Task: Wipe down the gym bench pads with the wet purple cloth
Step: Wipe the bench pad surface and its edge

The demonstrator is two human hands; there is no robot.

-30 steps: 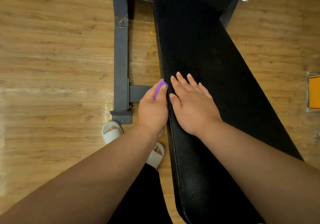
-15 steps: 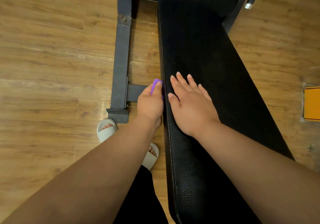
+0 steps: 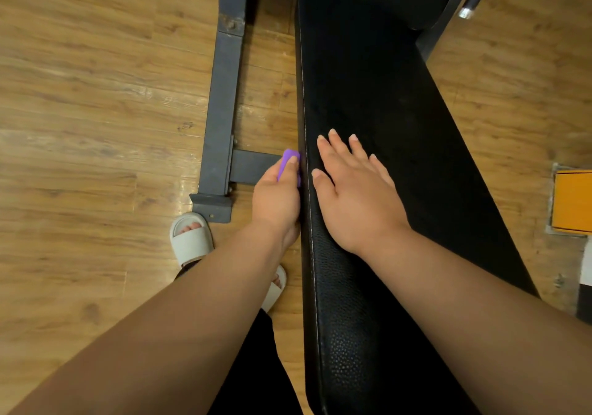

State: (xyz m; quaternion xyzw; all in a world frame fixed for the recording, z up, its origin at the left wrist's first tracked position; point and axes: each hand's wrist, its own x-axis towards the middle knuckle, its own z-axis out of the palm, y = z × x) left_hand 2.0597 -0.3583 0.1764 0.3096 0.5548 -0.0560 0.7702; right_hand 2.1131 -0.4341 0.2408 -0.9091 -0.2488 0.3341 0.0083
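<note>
Our left hand [image 3: 277, 201] grips the cloth [image 3: 286, 164] against the side of the pad [image 3: 368, 94], purple showing beneath curled fingers; our right hand [image 3: 358, 196] rests flat on top, fingers straight, slightly apart.

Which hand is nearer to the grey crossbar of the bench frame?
Left. The left hand, gripping the purple cloth, is by the end of the crossbar; the right hand rests flat on the bench pad, farther right.

1. The pad [image 3: 378, 94]: black leather-look cover, pebbled grain, faint sheen, stitched seam along its left edge.
2. The frame [image 3: 221, 100], left of the pad: dark painted metal, matt, scuffed.
3. The floor [image 3: 96, 94]: wood-grain planks, glossy.
4. The cloth [image 3: 287, 162], against the pad's left edge: purple, smooth-looking.
5. The slipper [image 3: 192, 241]: pale, matt.
</note>
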